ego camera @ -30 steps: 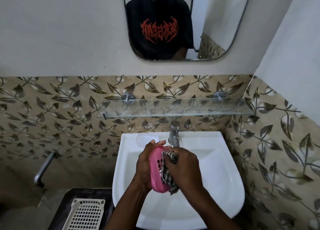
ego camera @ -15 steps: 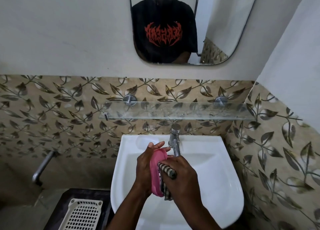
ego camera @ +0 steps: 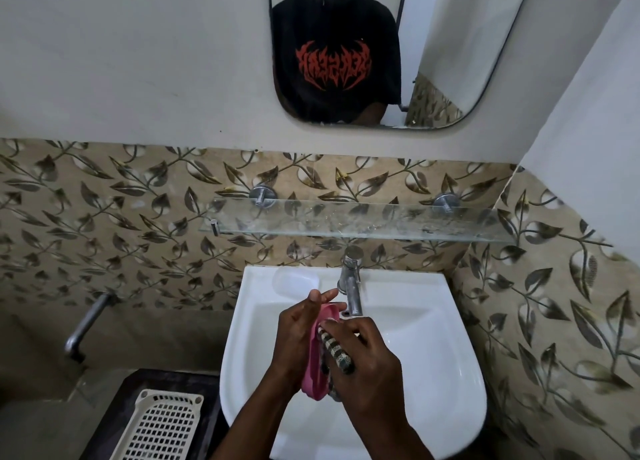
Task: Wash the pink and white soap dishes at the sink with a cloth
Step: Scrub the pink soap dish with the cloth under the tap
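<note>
Over the white sink (ego camera: 433, 362) my left hand (ego camera: 298, 338) holds the pink soap dish (ego camera: 313, 373) on edge, palm against its back and fingertips over its top end. My right hand (ego camera: 367, 362) grips a dark-and-light checked cloth (ego camera: 337, 352) and presses it against the dish's inner face. Much of the dish is hidden between my hands. A cream-white slotted soap dish (ego camera: 161, 425) lies on the dark surface left of the sink.
A chrome tap (ego camera: 351, 283) stands at the back of the sink, just beyond my hands. A glass shelf (ego camera: 363, 222) runs above it, under a mirror (ego camera: 381, 51). A metal pipe spout (ego camera: 86, 324) sticks out of the left wall. A tiled wall (ego camera: 554, 321) is close on the right.
The pink dish has turned more edge-on, hiding its slots. My right hand has rubbed the cloth along it. The camera has tilted up a little.
</note>
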